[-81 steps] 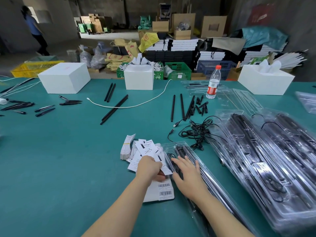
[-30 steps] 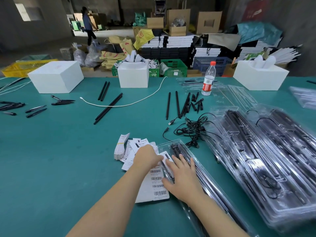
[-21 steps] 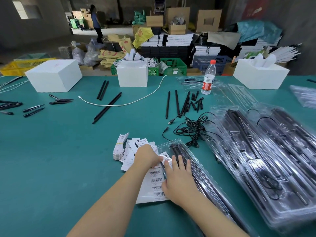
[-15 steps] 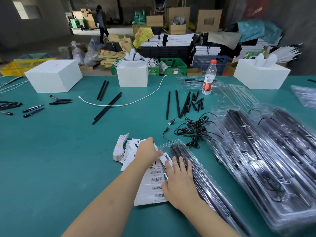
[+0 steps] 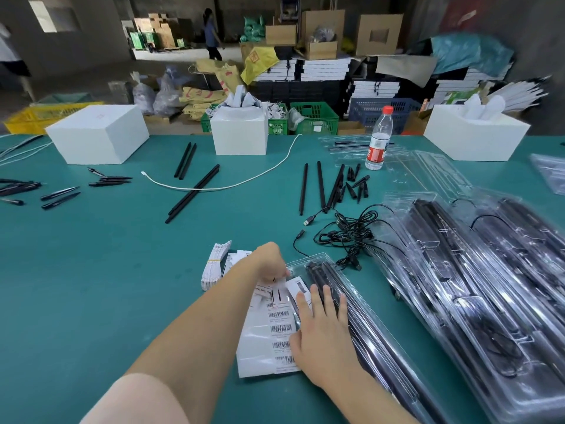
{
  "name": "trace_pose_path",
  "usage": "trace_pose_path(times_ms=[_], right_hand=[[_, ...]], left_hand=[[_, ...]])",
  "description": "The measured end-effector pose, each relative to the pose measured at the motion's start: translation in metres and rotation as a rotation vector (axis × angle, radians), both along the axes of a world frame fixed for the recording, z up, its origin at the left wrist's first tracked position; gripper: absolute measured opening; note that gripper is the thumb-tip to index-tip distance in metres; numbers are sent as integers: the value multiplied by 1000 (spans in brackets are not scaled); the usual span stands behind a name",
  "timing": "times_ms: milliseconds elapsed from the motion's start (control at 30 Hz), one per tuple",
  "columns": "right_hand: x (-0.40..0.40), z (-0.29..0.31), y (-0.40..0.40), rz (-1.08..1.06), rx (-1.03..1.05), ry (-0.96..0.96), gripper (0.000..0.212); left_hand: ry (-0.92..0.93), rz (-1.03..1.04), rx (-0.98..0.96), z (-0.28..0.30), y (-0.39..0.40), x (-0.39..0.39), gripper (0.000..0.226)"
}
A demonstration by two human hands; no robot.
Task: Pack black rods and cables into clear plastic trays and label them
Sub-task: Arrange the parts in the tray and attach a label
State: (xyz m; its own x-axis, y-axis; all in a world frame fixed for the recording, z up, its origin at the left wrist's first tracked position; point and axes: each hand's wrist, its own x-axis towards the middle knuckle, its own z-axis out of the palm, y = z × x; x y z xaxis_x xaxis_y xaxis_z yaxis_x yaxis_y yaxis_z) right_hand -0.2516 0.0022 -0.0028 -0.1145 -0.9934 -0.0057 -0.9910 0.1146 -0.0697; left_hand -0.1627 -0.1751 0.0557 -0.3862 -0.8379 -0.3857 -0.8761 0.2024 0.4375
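Unmoved: R hand (image 5: 324,335) flat on tray (image 5: 376,341), running near-right to far-left; L hand (image 5: 270,264) pinches label (image 5: 276,290).

We see a teal table (image 5: 91,286) bearing white boxes (image 5: 97,133), black rods (image 5: 192,194), cables (image 5: 345,237), trays (image 5: 458,286), labels (image 5: 266,347) and a bottle (image 5: 379,139).

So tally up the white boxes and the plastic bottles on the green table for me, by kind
White boxes: 3
Plastic bottles: 1
Total: 4
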Motion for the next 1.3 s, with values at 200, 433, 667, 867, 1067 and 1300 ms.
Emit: trace_pose_path(times_ms=[200,433,667,867,1067,1300], right_hand=[[4,9,8,-16,-95,42,76],[7,15,11,-26,-161,112,81],[10,24,12,-23,-181,102,83],[16,33,13,-31,-146,108,88],[20,43,9,-24,-113,47,86],[25,41,12,-16,-119,17,86]], left_hand=[[70,4,90,11,-4,4,15],[509,226,279,2,2,12,23],[660,417,423,9,10,11,11],[667,418,454,18,12,12,9],[667,416,398,24,16,19,10],[663,449,354,30,24,24,6]])
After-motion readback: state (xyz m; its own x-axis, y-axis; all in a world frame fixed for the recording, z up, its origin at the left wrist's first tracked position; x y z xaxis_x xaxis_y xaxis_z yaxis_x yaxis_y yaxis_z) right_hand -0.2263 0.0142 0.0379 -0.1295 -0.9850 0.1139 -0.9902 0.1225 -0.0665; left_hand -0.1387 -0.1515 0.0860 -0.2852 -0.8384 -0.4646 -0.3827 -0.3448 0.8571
